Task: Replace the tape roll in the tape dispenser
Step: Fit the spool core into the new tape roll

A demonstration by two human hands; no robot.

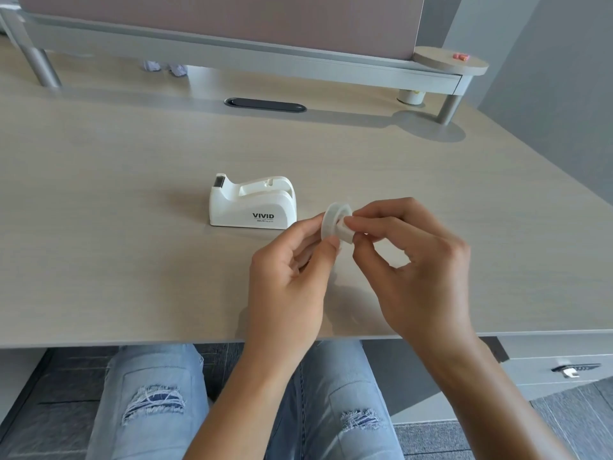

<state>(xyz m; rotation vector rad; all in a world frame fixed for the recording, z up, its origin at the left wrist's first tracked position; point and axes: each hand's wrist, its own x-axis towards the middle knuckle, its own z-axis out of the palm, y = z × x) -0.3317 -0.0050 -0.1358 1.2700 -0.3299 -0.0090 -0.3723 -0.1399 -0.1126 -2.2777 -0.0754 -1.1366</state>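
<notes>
A white tape dispenser [252, 204] marked VIVID stands on the pale wooden desk [132, 194], its roll cradle empty and its cutter at the left end. Just right of it, above the desk, both hands hold a small whitish tape roll [333, 222]. My left hand [292, 277] pinches the roll's lower left rim between thumb and fingers. My right hand [411, 260] grips its right side, with a fingertip at the roll's centre hole. Whether a core sits inside the roll is hidden by the fingers.
A grey raised shelf [232, 51] runs along the back of the desk on posts. A dark cable slot [264, 105] lies behind the dispenser. A small white cup [410, 96] stands under the shelf at the right. My knees in torn jeans are below the desk's front edge.
</notes>
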